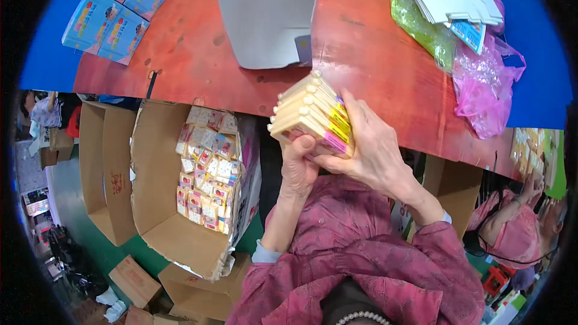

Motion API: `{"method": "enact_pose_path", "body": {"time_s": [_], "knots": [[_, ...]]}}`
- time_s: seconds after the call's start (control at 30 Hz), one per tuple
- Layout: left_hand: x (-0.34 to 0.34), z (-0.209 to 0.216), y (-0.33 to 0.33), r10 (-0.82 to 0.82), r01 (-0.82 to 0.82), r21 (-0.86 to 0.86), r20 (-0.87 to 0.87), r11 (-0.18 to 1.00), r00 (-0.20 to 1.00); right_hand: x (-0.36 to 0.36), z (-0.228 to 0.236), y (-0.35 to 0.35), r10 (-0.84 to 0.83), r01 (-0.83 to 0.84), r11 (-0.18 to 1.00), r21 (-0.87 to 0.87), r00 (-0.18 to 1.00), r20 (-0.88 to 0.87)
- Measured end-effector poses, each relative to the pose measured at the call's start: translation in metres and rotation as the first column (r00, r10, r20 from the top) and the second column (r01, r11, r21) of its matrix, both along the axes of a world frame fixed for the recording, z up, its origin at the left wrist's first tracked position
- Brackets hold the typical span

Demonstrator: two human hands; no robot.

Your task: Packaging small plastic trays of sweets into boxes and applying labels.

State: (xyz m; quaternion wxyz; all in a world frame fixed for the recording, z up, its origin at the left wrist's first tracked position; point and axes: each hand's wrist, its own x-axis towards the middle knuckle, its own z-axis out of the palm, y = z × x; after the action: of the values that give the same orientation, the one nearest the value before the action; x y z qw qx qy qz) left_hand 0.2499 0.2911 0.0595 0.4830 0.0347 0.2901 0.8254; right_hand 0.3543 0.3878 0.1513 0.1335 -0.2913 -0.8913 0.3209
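Observation:
Above the near edge of the red table (pixel 186 54), both my hands are closed around a stack of cream-coloured flat packs (pixel 304 114). Small round knobs stick out along the stack's far left side, and yellow, pink and purple labels show on its right side. My left hand (pixel 300 165) grips the near left corner, with its thumb pressed on the front pack. Along the right side and underneath, my right hand (pixel 376 147) holds the stack; some of its fingers are hidden. To my left, similar small packs (pixel 208 168) lie heaped in an open cardboard box (pixel 158 168).
A grey tray-like piece (pixel 268 12) lies ahead on the table. Blue printed boxes (pixel 117 15) stand far left. Flat printed cartons (pixel 448 0), a green plastic bag (pixel 415 21) and a pink one (pixel 487 84) lie far right. Another person (pixel 509 222) sits at right.

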Motion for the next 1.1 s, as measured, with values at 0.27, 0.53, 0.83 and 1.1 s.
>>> {"method": "enact_pose_path", "body": {"time_s": [0.27, 0.53, 0.83, 1.1], "knots": [[0.004, 0.036, 0.005, 0.028, -0.029, -0.027, -0.048, 0.999, 0.998, -0.004, 0.008, 0.017, -0.007, -0.013, 0.915, -0.402, 0.999, -0.047], [-0.024, 0.052, -0.008, -0.062, 0.037, -0.113, -0.232, 0.993, 0.971, -0.021, -0.003, 0.026, 0.009, -0.113, 0.703, -0.702, 0.989, -0.15], [-0.029, 0.06, -0.026, 0.11, -0.141, -0.126, -0.23, 0.982, 0.967, -0.039, 0.005, 0.018, 0.198, -0.24, 0.782, -0.575, 0.971, -0.135], [-0.033, 0.074, -0.023, 0.124, -0.151, -0.1, -0.237, 0.983, 0.964, -0.045, 0.005, 0.012, 0.145, -0.246, 0.595, -0.765, 0.969, -0.199]]}}
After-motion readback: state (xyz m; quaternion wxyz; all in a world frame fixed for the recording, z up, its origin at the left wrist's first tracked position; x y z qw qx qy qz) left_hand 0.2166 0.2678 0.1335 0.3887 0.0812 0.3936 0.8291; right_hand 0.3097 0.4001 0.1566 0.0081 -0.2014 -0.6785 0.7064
